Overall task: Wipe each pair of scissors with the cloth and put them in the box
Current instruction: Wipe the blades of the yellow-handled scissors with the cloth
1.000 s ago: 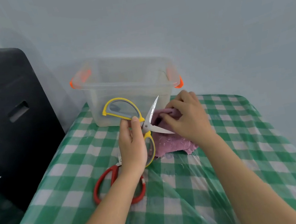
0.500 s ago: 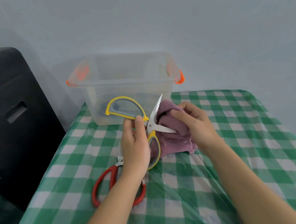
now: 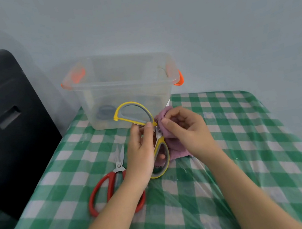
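1. The yellow scissors (image 3: 152, 149) are up off the table, blades spread, held right in front of the box (image 3: 122, 87). One handle loop sticks up against the box's front wall, the other hangs down by the left wrist.
2. The left hand (image 3: 141, 151) has them gripped near the pivot, thumb and fingers curled around the handles.
3. The right hand (image 3: 185, 128) is pinching the purple cloth (image 3: 172, 142) bunched around the blades. Only one blade tip pokes out above the cloth.
4. The box is clear plastic with orange latches, no lid on. There's something dark and ring-shaped at the bottom, looks like scissor handles, but it's too hazy through the plastic to be sure.
5. The red scissors (image 3: 115, 181) lie flat on the green checked tablecloth (image 3: 250, 148), blades shut, partly under the left forearm.
6. There's a black cabinet (image 3: 5, 125) off to the left.
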